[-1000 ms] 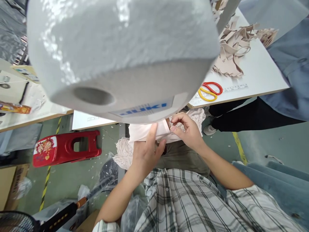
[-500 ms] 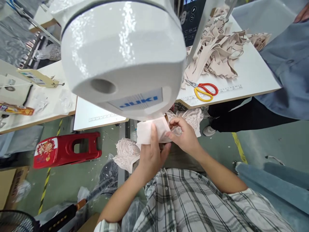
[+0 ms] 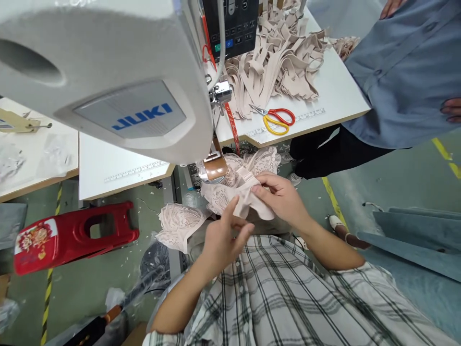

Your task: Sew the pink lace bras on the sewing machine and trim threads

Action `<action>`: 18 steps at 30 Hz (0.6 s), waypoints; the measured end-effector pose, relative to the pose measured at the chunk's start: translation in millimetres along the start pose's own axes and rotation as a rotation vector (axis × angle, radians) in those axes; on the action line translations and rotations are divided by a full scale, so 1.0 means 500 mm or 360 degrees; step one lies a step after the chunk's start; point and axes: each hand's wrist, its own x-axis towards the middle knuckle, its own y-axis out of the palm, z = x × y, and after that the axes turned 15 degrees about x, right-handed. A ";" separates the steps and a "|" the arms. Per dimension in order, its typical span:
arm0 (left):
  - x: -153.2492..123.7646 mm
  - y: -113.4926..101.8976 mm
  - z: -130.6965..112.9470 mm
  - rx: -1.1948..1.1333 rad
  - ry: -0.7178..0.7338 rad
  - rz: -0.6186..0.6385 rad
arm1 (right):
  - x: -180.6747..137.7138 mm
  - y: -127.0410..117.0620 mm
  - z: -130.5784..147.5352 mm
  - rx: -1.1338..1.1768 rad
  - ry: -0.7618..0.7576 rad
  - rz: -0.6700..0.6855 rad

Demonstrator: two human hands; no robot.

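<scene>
A pale pink lace bra (image 3: 219, 197) hangs at the sewing machine's narrow arm, its lace cups spread to both sides. My right hand (image 3: 283, 197) pinches its smooth band between thumb and fingers, just right of the machine's working end (image 3: 214, 168). Close by on the left, my left hand (image 3: 225, 238) has its fingers apart, the index fingertip at or near the band's lower edge; whether it touches I cannot tell. The white sewing machine head (image 3: 137, 96) rises above and left of both hands.
Scissors with red and yellow handles (image 3: 275, 120) lie on the white table (image 3: 338, 108) beside a heap of beige fabric straps (image 3: 284, 62). A person in a blue shirt (image 3: 399, 81) stands at the right. A red stool (image 3: 75, 238) is on the floor at left.
The view has shifted, uncovering the machine's working end. My left hand has come off the pale fabric and opened. My right hand holds the band, now farther right of the machine.
</scene>
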 end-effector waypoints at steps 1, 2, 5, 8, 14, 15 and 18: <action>0.005 -0.012 0.004 -0.0011 -0.0014 -0.0097 | 0.000 -0.004 0.004 -0.0034 0.0000 0.0032; 0.012 -0.023 0.007 -0.0006 -0.0001 -0.0211 | 0.000 -0.007 0.008 -0.0073 0.0002 0.0075; 0.046 -0.051 0.010 0.0016 0.0287 -0.0351 | -0.002 -0.012 0.021 -0.0203 -0.0040 0.0240; 0.081 -0.064 0.017 0.0105 0.0595 -0.0156 | -0.006 -0.016 0.034 -0.0397 -0.0180 0.0416; 0.076 -0.060 0.058 0.0479 0.0811 -0.0386 | -0.018 -0.031 0.030 -0.1172 -0.0750 0.0610; 0.068 -0.059 0.061 0.0570 0.0867 -0.0480 | -0.020 -0.032 0.025 -0.1259 -0.0910 0.0556; 0.044 -0.055 0.060 0.0808 0.0939 -0.0656 | -0.024 -0.029 0.008 -0.1277 -0.1254 0.0408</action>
